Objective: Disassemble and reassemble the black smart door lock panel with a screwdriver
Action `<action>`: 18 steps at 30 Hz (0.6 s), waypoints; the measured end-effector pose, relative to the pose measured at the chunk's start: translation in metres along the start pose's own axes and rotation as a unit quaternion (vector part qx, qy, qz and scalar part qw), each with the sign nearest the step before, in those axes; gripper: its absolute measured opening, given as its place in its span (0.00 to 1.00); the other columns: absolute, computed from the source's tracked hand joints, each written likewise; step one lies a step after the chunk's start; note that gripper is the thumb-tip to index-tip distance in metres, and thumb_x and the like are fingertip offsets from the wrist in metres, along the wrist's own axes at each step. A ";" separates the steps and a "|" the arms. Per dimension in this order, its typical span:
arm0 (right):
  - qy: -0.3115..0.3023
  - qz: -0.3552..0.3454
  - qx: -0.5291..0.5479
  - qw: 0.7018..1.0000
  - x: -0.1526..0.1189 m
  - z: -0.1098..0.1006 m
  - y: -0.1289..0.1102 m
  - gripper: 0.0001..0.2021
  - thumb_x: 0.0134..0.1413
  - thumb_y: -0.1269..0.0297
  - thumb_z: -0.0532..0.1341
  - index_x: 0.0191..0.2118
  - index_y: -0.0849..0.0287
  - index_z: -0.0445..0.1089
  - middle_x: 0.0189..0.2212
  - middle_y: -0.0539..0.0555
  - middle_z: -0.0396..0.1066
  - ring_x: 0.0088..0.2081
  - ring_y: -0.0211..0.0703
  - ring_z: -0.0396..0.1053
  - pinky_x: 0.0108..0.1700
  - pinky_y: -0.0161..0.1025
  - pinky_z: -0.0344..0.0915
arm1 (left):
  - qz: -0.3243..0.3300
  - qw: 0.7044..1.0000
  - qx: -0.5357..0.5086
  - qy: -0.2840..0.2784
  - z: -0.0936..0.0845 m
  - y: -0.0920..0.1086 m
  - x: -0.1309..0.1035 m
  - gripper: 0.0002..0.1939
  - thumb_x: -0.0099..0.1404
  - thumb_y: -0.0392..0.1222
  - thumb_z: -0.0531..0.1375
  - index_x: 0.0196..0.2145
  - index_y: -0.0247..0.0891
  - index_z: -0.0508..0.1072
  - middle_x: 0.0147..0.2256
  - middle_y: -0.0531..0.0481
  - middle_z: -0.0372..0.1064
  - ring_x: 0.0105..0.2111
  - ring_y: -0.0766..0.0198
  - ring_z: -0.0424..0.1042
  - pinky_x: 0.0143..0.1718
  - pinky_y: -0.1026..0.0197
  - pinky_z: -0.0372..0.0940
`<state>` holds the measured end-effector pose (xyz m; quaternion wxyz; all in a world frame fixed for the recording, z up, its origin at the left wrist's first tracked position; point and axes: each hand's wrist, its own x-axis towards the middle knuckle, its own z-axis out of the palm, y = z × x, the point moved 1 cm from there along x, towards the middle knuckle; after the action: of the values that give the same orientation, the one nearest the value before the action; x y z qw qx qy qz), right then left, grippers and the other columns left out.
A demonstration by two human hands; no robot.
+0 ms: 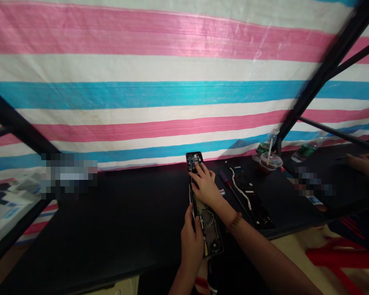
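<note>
A long, narrow black device casing (215, 235) lies open in front of me, with a circuit board (192, 158) at its far end and thin wires along its inside. My left hand (192, 237) is closed around the casing's left edge, near the lower half. Over the far half, my right hand (205, 185) rests with spread fingers touching the board area; what lies under the fingertips is hidden. Just right of the casing are a screwdriver (224, 179) with a red and blue handle and a flat black panel (258, 200) with a white cable (241, 191) across it.
The black table (119, 221) runs left and right. A lidded drink cup (269, 161) with a straw and a plastic bottle (263, 147) stand at the back right. Another bottle (307, 150) lies farther right, near another person's hand (361, 164). Metal frame bars slope down both sides.
</note>
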<state>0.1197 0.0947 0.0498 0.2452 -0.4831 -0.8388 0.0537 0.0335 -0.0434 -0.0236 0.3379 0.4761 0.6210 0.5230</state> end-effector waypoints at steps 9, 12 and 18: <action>-0.012 -0.034 0.011 0.999 0.012 -0.002 0.007 0.13 0.65 0.66 0.56 0.50 0.56 0.75 0.63 0.59 0.66 0.69 0.61 0.49 0.60 0.62 0.50 | 0.055 0.997 0.004 0.053 0.000 0.001 0.000 0.21 0.72 0.46 0.53 0.59 0.40 0.70 0.61 0.40 0.68 0.62 0.52 0.66 0.65 0.45 0.58; 0.021 -0.018 0.038 0.999 0.013 -0.008 0.009 0.16 0.64 0.68 0.58 0.55 0.56 0.73 0.62 0.60 0.67 0.66 0.58 0.55 0.60 0.59 0.52 | 0.077 0.996 0.015 0.053 -0.001 0.002 0.003 0.20 0.72 0.44 0.54 0.58 0.41 0.71 0.61 0.40 0.67 0.63 0.51 0.65 0.65 0.43 0.58; 0.001 -0.094 0.057 0.994 0.013 -0.011 0.015 0.20 0.66 0.70 0.55 0.61 0.56 0.68 0.53 0.61 0.73 0.53 0.51 0.68 0.54 0.49 0.62 | 0.105 0.993 0.042 0.018 -0.002 0.003 0.005 0.19 0.71 0.42 0.54 0.57 0.44 0.73 0.63 0.40 0.64 0.62 0.49 0.65 0.63 0.42 0.62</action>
<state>0.1311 0.1116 0.0597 0.2772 -0.3877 -0.8756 0.0782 0.0308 -0.0392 -0.0204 0.2498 0.5429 0.5954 0.5371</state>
